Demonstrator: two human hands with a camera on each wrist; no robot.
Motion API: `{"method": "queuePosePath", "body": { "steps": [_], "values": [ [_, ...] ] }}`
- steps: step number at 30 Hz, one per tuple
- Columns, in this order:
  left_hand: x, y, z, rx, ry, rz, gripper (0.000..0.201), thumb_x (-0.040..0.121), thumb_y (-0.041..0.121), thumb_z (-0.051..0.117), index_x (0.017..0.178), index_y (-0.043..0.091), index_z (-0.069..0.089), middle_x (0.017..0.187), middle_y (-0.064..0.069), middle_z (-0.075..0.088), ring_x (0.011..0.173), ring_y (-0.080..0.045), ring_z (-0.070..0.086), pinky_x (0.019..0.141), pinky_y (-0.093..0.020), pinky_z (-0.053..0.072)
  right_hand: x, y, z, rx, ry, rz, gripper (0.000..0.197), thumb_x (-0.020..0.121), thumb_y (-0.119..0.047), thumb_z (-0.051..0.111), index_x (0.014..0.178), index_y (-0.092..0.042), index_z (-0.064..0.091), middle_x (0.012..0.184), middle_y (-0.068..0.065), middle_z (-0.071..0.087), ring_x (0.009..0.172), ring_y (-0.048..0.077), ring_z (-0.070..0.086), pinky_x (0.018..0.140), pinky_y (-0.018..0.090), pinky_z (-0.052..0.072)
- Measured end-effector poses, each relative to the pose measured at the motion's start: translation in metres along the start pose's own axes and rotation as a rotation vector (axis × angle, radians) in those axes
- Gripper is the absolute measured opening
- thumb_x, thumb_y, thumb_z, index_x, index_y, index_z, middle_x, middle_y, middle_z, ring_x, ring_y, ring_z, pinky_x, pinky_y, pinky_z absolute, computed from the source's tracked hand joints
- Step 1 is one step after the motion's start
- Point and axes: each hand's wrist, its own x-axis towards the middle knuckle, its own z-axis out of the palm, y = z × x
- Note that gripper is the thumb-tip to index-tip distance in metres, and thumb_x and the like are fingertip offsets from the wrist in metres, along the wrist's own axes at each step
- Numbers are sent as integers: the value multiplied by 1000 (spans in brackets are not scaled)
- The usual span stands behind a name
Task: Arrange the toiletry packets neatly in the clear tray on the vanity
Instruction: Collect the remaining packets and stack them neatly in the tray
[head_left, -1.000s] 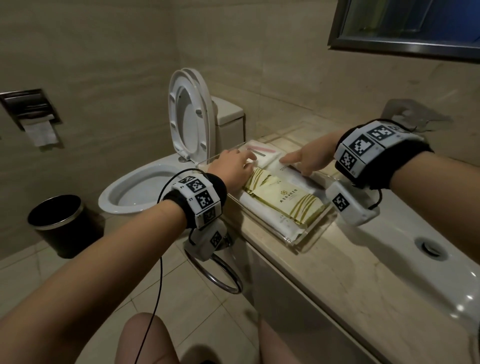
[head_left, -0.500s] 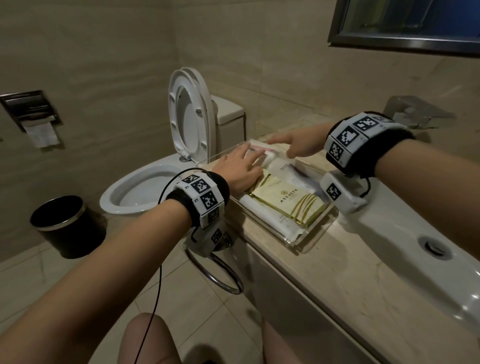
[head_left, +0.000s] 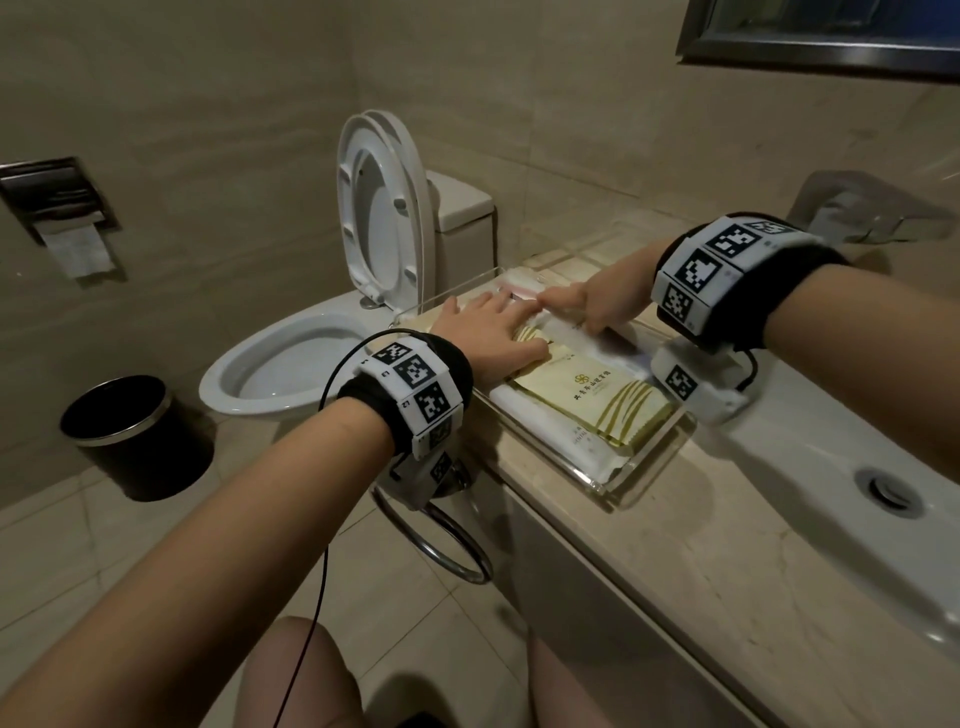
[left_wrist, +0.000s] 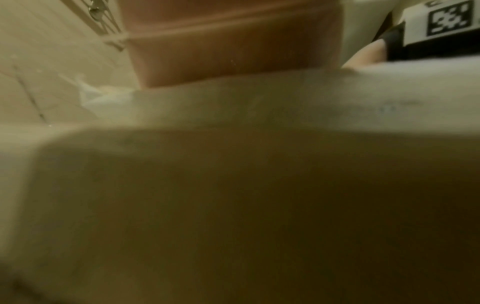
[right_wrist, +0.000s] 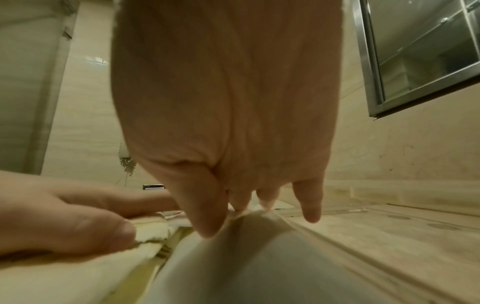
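Left hand (head_left: 488, 332) lies flat, fingers spread, on tray (head_left: 644, 467) packets (head_left: 597, 400); right hand (head_left: 597, 309) apparently presses a white packet (right_wrist: 233, 257) fingertips-down.

white and cream packets (head_left: 597, 400), flat in clear tray (head_left: 649, 467)

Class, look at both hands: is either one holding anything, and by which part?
Neither grips anything. The left hand lies flat on the green packet; the right hand presses fingertips on the white packet.
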Motion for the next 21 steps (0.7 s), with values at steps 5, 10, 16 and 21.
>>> {"method": "queuePosePath", "body": {
  "steps": [5,10,16,21],
  "values": [
    [0,1,0,16,-30,8,61,95,48,31,151,34,11,161,0,4,148,-19,8,117,-51,0,-9,3,-4,2,-6,14,66,97,-11,40,152,-17,4,155,16,23,141,30,26,116,40,21],
    [-2,2,-2,5,-20,15,58,96,45,31,150,31,16,160,3,8,147,-17,11,118,-52,2,-26,14,-6,262,22,-18,73,94,0,41,152,-26,4,160,3,10,147,21,10,117,33,10],
    [-5,3,-4,-4,16,61,53,99,39,28,150,30,17,160,6,13,147,-14,12,118,-53,2,-48,29,8,353,84,47,75,92,1,42,152,-27,8,159,1,14,146,20,15,117,35,14],
    [-6,3,-5,-10,1,56,49,100,37,25,149,31,22,159,5,16,146,-14,15,118,-54,1,-57,26,26,312,4,67,69,96,-13,44,152,-25,6,155,9,24,141,24,27,114,37,20]
  ]
}}
